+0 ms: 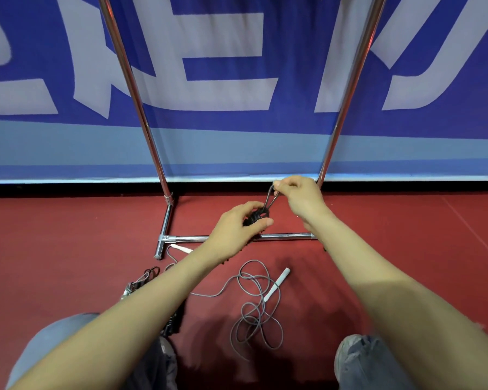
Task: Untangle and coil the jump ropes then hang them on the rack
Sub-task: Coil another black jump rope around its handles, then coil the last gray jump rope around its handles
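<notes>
My left hand [238,229] grips a wound bundle of black jump rope [256,216], held above the floor in front of the rack. My right hand [299,197] pinches a loop of that same rope and holds it up from the bundle. A grey jump rope [254,302] with white handles [276,284] lies tangled and loose on the red floor between my knees. Another dark rope bundle [141,281] lies on the floor at my left forearm, partly hidden by it. The chrome rack [288,236] stands just ahead; only its two uprights and base bar show.
A blue and white banner [237,142] stands right behind the rack. The rack's left foot [162,243] sticks out toward me. A second white handle [182,248] lies by that foot. My knees [361,358] are low at both sides of the grey rope.
</notes>
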